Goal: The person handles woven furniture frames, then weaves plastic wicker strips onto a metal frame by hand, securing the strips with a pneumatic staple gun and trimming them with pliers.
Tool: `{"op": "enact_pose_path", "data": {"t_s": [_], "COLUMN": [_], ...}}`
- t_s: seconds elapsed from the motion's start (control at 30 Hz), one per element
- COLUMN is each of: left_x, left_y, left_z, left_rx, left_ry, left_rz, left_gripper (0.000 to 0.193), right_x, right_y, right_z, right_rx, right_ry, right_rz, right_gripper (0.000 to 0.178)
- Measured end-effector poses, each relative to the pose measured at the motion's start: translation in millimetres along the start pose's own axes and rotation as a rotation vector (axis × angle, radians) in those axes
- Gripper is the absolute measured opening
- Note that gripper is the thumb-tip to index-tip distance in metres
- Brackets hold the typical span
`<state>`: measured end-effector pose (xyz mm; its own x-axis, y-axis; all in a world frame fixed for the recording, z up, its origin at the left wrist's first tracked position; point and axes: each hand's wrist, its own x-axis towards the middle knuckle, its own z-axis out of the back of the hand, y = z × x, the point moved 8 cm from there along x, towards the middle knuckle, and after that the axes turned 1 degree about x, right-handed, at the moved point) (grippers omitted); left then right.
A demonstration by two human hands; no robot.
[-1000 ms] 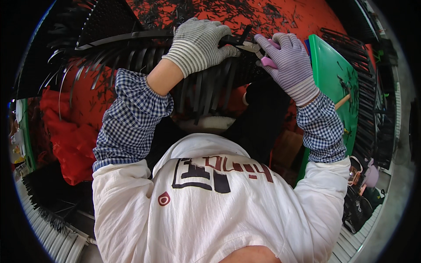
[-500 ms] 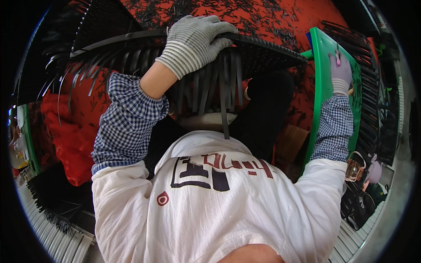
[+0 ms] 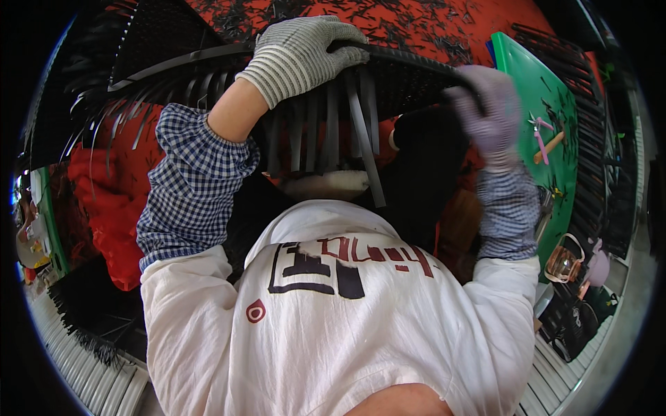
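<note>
My left hand (image 3: pixel 309 55), in a grey-white ribbed knit glove, is closed over the upper edge of a black woven plastic piece (image 3: pixel 416 73). Long loose black strips (image 3: pixel 357 132) hang from that edge toward my lap. At the piece's right end is my right hand (image 3: pixel 489 107), in a pale purple glove. Motion smears its fingers, so whether they grip the edge is unclear. Pink-handled pliers (image 3: pixel 541 139) lie on the green tabletop (image 3: pixel 520 62) to the right, touching or close beside a tool with a wooden handle (image 3: pixel 550 148).
Black strip scraps (image 3: pixel 444 31) litter the red floor ahead. Red cloth or sheeting (image 3: pixel 111 222) is bunched at the left. Beyond the green tabletop stand more black strips (image 3: pixel 610 139). A clear amber-toned container (image 3: pixel 565 260) and a black bag (image 3: pixel 572 329) are at the lower right.
My right hand has moved left from the pliers on the green tabletop to the woven piece's right end. The pliers now lie there uncovered. My left hand keeps its hold, shifted slightly.
</note>
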<state>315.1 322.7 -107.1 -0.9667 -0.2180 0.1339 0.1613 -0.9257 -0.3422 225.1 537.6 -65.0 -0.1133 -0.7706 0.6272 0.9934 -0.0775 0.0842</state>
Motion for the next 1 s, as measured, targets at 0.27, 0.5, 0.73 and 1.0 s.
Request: {"op": "enact_pose_path", "data": {"t_s": [0.27, 0.5, 0.73, 1.0], "left_x": [9, 3, -5, -28], "left_y": [-10, -17, -25, -28], "left_z": [-10, -14, -7, -16], "left_rx": [-0.022, -0.028, 0.025, 0.024], "left_ry": [0.084, 0.124, 0.159, -0.086], "left_rz": [-0.027, -0.087, 0.018, -0.056], "left_gripper": [0.041, 0.039, 0.045, 0.041], "right_x": [22, 32, 20, 39], "right_y": [60, 56, 18, 25], "right_z": [-53, -51, -64, -64], "right_rx": [0.036, 0.347, 1.008, 0.828], "right_ry": [-0.019, -0.045, -0.104, -0.042], "right_rz": [0.113, -0.154, -0.8, -0.606], "right_gripper": [0.026, 0.01, 0.013, 0.013]}}
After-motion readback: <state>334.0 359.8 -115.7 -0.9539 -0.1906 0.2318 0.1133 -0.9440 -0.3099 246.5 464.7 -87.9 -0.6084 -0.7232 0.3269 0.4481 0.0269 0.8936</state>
